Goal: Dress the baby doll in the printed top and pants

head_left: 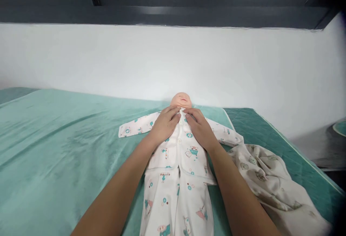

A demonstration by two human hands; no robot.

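A baby doll lies on its back, its bald head close to the wall. It is laid out in a white, printed baby shirt with both sleeves spread sideways. Matching white trousers extend below the hem. My left hand rests on the shirt's upper chest beside the collar, fingers stretched out and nothing visible in them. On the other side of the front seam, my right hand lies likewise, fingertips near the collar under the doll's chin. The two hands do not touch each other.
A light green sheet covers the bed, with a darker green cover at the right. A crumpled white cloth with animal prints lies right of my right forearm. Behind are a white wall and a dark barred window frame.
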